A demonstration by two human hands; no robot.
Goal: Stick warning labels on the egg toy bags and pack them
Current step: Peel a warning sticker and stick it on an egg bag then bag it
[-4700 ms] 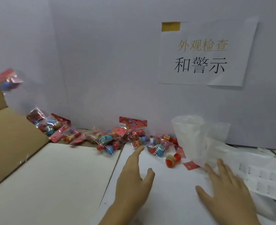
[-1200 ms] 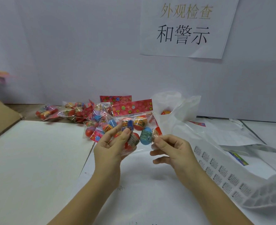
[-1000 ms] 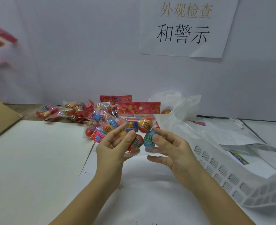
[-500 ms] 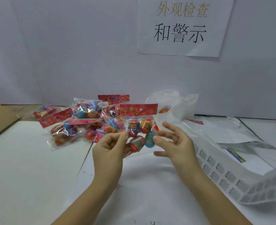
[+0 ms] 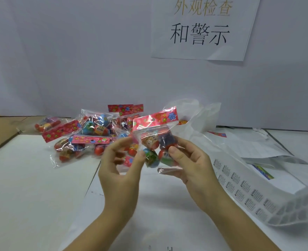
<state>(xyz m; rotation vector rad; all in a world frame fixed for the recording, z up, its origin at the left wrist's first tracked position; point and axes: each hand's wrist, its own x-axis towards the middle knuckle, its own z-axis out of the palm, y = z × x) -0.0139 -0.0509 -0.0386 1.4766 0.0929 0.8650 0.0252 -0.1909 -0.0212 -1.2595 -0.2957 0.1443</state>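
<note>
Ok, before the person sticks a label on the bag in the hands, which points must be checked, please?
1. Egg toy bag held by both hands: ok; left hand, right hand.
2. Bag clear of the pile of bags: ok.
3. Label sheet beside right hand: ok.
4. Label already on this bag: cannot tell.
5. A hand free for peeling: not ok.

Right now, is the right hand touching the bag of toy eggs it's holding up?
Touching. The head view shows the right hand with its thumb pressed on the front of the bag and fingers behind it.
</note>
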